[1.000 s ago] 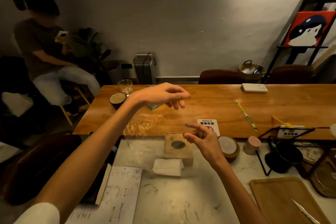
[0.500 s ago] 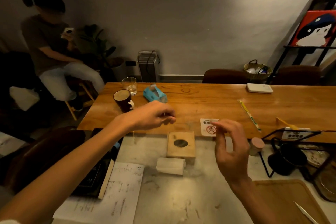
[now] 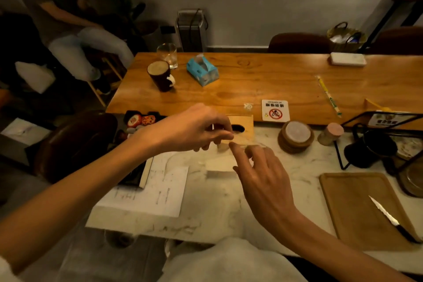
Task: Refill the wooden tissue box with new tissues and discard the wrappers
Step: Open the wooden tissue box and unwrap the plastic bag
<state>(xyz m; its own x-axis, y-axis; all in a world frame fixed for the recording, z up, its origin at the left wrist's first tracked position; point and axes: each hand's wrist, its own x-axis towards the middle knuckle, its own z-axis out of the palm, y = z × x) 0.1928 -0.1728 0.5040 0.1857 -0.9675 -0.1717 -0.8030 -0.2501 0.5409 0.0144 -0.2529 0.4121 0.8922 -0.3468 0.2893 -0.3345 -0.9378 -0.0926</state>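
The wooden tissue box, with an oval slot in its top, stands at the far edge of the marble counter. A white tissue stack lies just in front of it. My left hand hovers over the box and pinches a clear plastic wrapper. My right hand meets it fingertip to fingertip and holds the wrapper's other end. The film sags between them and blurs the tissues below. A blue tissue pack sits on the wooden table behind.
A dark mug and a glass stand on the wooden table. A printed sheet lies at the left, a coaster stack and a black pot at the right. A knife lies on a wooden board. A person sits back left.
My two hands came together over the wooden box, the left dropping from over the table and the right moving left. The camera tilted downward and drew closer.
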